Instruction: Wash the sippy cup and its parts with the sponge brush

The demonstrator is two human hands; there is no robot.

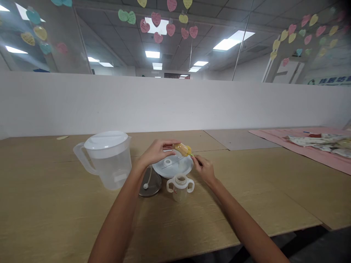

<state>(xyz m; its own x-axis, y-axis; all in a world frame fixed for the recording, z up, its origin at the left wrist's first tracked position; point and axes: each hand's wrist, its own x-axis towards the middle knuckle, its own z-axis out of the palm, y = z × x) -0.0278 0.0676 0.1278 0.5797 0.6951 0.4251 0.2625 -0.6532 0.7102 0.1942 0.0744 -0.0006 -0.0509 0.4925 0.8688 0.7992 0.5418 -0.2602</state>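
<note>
Heart-shaped notes (156,19) on glass (208,29), patterned fabric (308,142) on pink cloth (274,135)

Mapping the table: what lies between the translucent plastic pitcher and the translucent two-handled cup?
The head view shows a round grey plate bearing a white tube; the left forearm crosses there.

And here on the table (82,226) it's pitcher (112,168) at left, plate (156,187) to its right with a straw (149,179) on it, then cup (179,193) standing just before the bowl (175,172).
</note>
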